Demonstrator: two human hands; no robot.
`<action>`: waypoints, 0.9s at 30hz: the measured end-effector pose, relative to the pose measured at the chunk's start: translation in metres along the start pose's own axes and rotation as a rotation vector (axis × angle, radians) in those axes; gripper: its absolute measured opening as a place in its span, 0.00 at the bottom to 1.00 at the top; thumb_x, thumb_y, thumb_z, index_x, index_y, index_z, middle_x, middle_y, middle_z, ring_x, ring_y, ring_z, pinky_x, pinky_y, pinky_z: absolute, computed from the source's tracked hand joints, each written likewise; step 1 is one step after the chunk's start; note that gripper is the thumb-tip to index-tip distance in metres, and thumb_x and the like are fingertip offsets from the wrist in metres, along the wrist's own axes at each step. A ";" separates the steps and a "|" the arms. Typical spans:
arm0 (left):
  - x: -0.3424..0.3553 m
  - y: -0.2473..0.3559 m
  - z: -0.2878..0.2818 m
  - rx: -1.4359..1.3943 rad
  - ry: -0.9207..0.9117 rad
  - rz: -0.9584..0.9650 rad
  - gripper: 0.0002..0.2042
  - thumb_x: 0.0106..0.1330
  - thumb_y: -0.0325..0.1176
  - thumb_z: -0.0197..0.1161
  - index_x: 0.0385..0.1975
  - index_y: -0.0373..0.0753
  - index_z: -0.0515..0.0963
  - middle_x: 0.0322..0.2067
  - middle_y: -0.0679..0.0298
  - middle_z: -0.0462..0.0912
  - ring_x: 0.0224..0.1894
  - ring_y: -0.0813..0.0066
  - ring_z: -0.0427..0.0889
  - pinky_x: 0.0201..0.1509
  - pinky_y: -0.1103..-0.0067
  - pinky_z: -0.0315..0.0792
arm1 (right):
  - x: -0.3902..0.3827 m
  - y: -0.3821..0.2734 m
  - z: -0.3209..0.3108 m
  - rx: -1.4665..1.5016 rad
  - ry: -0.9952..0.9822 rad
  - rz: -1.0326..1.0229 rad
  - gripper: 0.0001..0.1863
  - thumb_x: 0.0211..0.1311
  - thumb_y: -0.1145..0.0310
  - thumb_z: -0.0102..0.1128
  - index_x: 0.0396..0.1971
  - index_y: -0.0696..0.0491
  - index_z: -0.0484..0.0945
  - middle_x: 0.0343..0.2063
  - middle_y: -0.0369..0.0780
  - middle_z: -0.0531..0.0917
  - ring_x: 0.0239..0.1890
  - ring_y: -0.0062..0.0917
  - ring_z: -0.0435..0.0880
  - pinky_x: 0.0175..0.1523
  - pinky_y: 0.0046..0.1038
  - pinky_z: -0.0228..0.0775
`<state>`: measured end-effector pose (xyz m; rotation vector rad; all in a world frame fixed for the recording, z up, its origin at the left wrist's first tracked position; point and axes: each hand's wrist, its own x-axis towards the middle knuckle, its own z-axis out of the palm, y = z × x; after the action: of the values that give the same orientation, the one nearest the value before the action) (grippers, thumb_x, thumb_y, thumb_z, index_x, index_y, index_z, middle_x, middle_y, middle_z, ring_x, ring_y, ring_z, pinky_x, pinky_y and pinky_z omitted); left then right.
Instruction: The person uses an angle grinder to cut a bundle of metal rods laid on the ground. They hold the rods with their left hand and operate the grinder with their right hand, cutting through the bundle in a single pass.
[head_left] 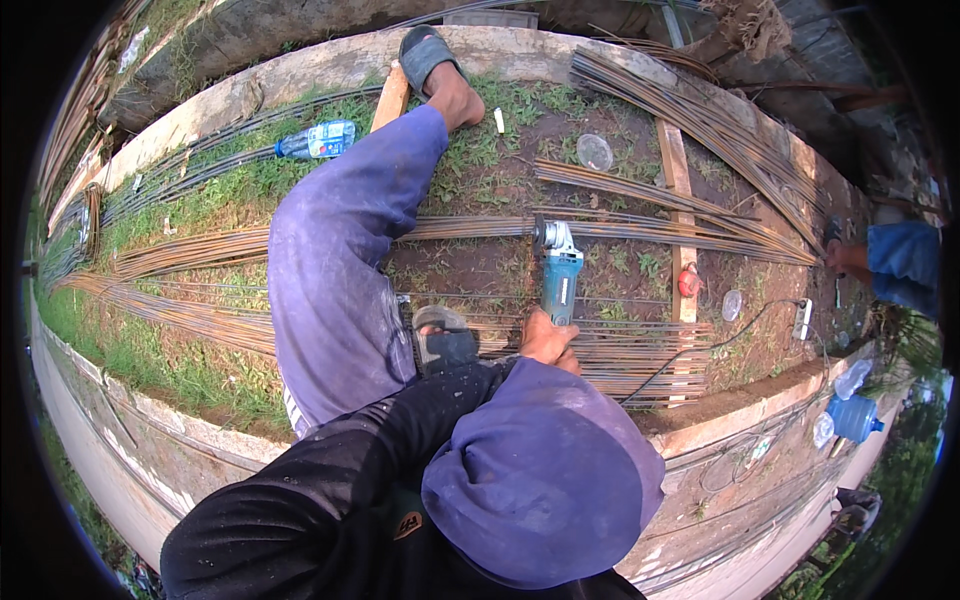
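My left hand [548, 338], at the end of a black sleeve, is closed round the rear body of a teal angle grinder [562, 285]. The grinder's metal head and disc side lie at a bundle of thin rusty steel bars [465, 228], close against it or touching; which I cannot tell. More skin shows beside my raised knee, below the grinder, but whose hand it belongs to is unclear. My right arm is hidden behind the knee. Nearer to me, a row of steel bars [645, 360] lies beneath the hand and the grinder's cable.
Wooden battens [676, 160] lie under the bars. A blue-labelled bottle [318, 140] rests on grass at left. A red round object [689, 280], a white power socket [803, 318] and a blue water jug [853, 418] are at right. Another person's blue-clothed limb [900, 265] reaches the bar ends.
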<state>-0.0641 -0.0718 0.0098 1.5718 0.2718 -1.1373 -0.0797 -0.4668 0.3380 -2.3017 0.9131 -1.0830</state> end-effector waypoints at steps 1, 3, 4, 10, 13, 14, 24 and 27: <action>-0.002 0.003 -0.001 -0.022 0.003 -0.018 0.14 0.57 0.26 0.67 0.39 0.30 0.71 0.18 0.57 0.77 0.17 0.70 0.79 0.18 0.71 0.70 | 0.001 -0.002 0.000 0.001 0.000 -0.003 0.25 0.46 0.57 0.73 0.36 0.62 0.78 0.29 0.54 0.84 0.37 0.50 0.85 0.42 0.43 0.74; 0.000 -0.001 0.001 0.021 0.029 0.001 0.13 0.57 0.27 0.68 0.37 0.31 0.73 0.19 0.57 0.78 0.17 0.70 0.79 0.20 0.72 0.71 | 0.005 0.001 -0.003 0.003 0.002 -0.007 0.25 0.46 0.57 0.73 0.36 0.62 0.78 0.29 0.54 0.84 0.37 0.50 0.85 0.42 0.43 0.75; 0.002 -0.004 0.002 0.055 0.040 0.023 0.12 0.56 0.27 0.68 0.36 0.31 0.73 0.19 0.57 0.78 0.17 0.70 0.79 0.21 0.72 0.72 | 0.007 0.003 -0.003 0.000 0.004 -0.011 0.25 0.46 0.57 0.73 0.36 0.62 0.78 0.29 0.54 0.84 0.37 0.50 0.85 0.42 0.43 0.75; 0.003 -0.002 -0.001 0.116 0.061 0.052 0.11 0.56 0.27 0.68 0.34 0.31 0.73 0.19 0.57 0.78 0.17 0.72 0.79 0.21 0.71 0.72 | 0.006 0.003 0.004 -0.003 -0.001 -0.033 0.25 0.45 0.57 0.73 0.35 0.63 0.78 0.29 0.54 0.84 0.37 0.50 0.85 0.42 0.43 0.75; 0.000 0.001 -0.002 0.071 0.030 0.038 0.13 0.56 0.27 0.68 0.35 0.30 0.72 0.19 0.58 0.77 0.18 0.72 0.79 0.21 0.70 0.71 | 0.010 0.003 0.004 -0.004 0.001 -0.036 0.25 0.45 0.57 0.74 0.35 0.63 0.78 0.29 0.54 0.84 0.37 0.50 0.85 0.42 0.43 0.75; 0.002 -0.002 0.000 0.033 0.033 0.035 0.13 0.56 0.27 0.69 0.36 0.29 0.72 0.19 0.58 0.77 0.18 0.72 0.79 0.20 0.70 0.71 | 0.010 0.003 0.005 -0.001 0.001 -0.038 0.25 0.45 0.57 0.74 0.35 0.63 0.78 0.29 0.54 0.84 0.37 0.50 0.85 0.42 0.43 0.75; 0.016 -0.019 0.000 0.121 0.050 0.045 0.17 0.51 0.38 0.73 0.33 0.31 0.79 0.28 0.52 0.83 0.32 0.63 0.85 0.37 0.67 0.76 | 0.014 -0.003 0.019 0.007 0.017 -0.051 0.26 0.45 0.57 0.74 0.35 0.63 0.77 0.29 0.54 0.84 0.37 0.50 0.85 0.42 0.43 0.75; 0.003 0.000 0.002 0.134 0.025 0.014 0.20 0.53 0.35 0.73 0.40 0.29 0.73 0.27 0.51 0.81 0.30 0.63 0.84 0.34 0.67 0.77 | -0.002 -0.005 0.016 -0.004 0.089 -0.077 0.26 0.44 0.57 0.74 0.35 0.63 0.77 0.29 0.54 0.84 0.37 0.50 0.85 0.42 0.43 0.75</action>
<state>-0.0640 -0.0749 0.0073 1.7037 0.2043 -1.1458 -0.0665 -0.4603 0.3305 -2.3248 0.8662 -1.2254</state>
